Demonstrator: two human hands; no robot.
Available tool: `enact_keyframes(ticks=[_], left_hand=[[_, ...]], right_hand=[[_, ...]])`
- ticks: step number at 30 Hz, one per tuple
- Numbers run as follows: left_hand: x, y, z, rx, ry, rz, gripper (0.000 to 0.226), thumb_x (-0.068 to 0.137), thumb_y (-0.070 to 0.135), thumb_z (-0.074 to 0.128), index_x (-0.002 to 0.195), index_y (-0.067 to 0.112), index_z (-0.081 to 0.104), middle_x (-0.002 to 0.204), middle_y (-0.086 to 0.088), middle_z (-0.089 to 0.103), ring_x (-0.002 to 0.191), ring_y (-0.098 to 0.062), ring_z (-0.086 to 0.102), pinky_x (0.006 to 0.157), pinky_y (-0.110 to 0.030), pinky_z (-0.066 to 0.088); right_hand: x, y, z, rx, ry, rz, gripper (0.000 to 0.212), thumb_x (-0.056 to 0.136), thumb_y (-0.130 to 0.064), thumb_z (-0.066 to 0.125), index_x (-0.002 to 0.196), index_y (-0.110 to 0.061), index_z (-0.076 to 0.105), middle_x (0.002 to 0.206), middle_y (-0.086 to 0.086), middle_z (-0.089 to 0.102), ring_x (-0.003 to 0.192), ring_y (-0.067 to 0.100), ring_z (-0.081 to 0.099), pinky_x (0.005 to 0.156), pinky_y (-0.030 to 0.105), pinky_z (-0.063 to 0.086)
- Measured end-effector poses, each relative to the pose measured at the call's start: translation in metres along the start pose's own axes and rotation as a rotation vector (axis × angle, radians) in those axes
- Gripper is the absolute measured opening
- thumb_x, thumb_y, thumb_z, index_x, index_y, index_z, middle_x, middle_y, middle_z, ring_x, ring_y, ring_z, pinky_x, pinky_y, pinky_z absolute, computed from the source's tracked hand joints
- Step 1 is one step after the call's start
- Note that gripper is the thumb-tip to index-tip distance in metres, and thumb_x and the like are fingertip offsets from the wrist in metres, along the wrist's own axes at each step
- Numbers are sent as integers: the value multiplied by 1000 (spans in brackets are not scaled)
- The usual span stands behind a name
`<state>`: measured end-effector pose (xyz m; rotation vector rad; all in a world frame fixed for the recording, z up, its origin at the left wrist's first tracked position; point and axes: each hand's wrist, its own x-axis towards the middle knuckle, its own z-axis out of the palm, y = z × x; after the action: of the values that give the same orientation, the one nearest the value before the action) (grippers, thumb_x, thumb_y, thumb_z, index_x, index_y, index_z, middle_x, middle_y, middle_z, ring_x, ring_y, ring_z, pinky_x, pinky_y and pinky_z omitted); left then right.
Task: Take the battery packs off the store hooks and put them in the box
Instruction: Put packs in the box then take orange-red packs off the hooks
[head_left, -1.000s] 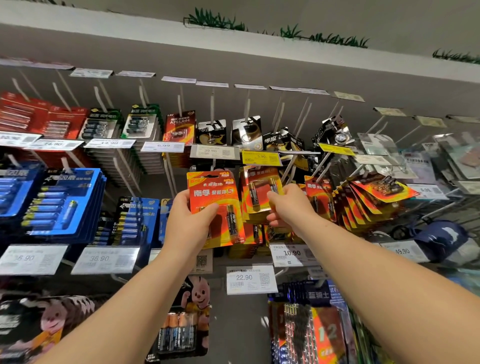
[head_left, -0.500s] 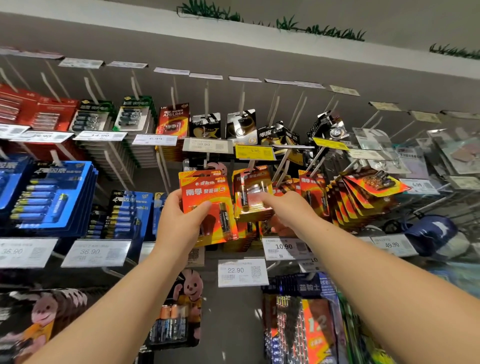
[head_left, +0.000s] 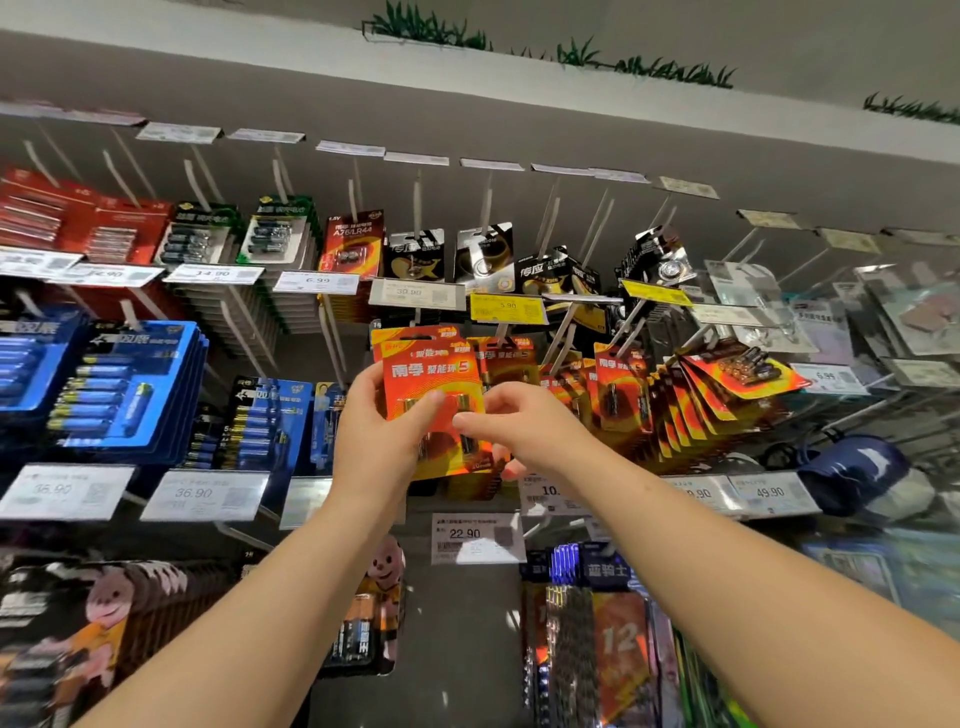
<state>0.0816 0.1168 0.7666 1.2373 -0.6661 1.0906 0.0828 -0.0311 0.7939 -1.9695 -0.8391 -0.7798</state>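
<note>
Two orange battery packs (head_left: 431, 366) are stacked one behind the other in front of the hook wall. My left hand (head_left: 374, 441) grips their left side, thumb across the front. My right hand (head_left: 524, 431) pinches the stack's right edge, thumb on the front and fingers behind. More orange packs of the same kind (head_left: 506, 358) hang on the hook just behind and to the right. The box is not in view.
Fanned orange packs (head_left: 727, 384) hang to the right, blue battery packs (head_left: 119, 384) to the left, coin-cell cards (head_left: 483, 254) above. Price tags (head_left: 506, 307) stick out on the hook ends. A dark blue bag (head_left: 852, 467) sits at the right.
My right hand has come left from the hooked orange packs with one pack and set it against the pack in my left hand. Both hands have risen slightly.
</note>
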Motion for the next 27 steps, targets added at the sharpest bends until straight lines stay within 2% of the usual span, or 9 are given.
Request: enact_keyframes(ticks=[3,5,8,10,16,18,20,24,27], left_hand=[[0,2,-2,20,9,15,57,88,22,72,138,22,45,122,1,58,105,-13,62,63,-21,56],[0,2,-6,30,20,2,55,88,23,71,136,27,45,127,1,55,112,-17,60,67,-27,59],[1,0,-12,19,11,-27,50,91,14,68,132,32,47,125,3,55,104,-17,63,54,-21,56],[1,-1,-16,42,9,-19,50,92,8,65,131,34,46,124,3,56,97,-14,64,52,-19,55],[6,-3,-31,42,26,-21,69,92,6,64,147,37,35,128,0,59,100,-21,68,57,-28,57],[8,-1,-33,29,18,-24,77,93,5,63,150,40,26,124,1,62,97,-18,70,58,-29,57],[11,1,-34,26,5,-31,78,94,4,62,153,37,22,122,1,63,96,-17,70,56,-27,57],[18,2,-36,59,-12,-27,65,93,4,61,148,29,35,124,-3,63,95,-16,69,52,-22,55],[17,1,-36,79,-25,-29,64,93,5,62,147,31,38,120,-2,64,93,-15,70,52,-22,55]], right_hand=[[-1,-3,6,32,54,14,22,88,-39,67,88,-19,56,80,-3,56,74,15,57,64,30,57],[-2,-5,8,56,120,12,22,91,-36,62,87,-15,57,83,0,59,75,17,61,59,28,57],[-2,-7,4,204,209,78,17,97,-30,56,85,-18,53,81,2,62,68,17,66,58,29,59],[-2,-7,0,251,232,128,16,98,-28,55,86,-20,49,79,1,59,67,17,65,60,29,58],[10,0,-10,337,284,286,14,99,-21,52,102,-13,40,90,4,56,76,22,64,61,32,58],[17,4,-13,321,311,324,27,100,-23,51,119,-4,45,108,11,58,82,23,64,53,31,58],[24,7,-16,304,355,321,41,100,-24,50,136,-8,41,123,13,54,79,20,61,48,28,55],[34,8,-18,303,400,292,40,100,-26,50,136,-11,41,127,12,53,78,18,60,48,26,52],[37,11,-13,243,415,272,36,100,-28,49,132,-13,43,120,11,55,77,16,61,51,24,54]])
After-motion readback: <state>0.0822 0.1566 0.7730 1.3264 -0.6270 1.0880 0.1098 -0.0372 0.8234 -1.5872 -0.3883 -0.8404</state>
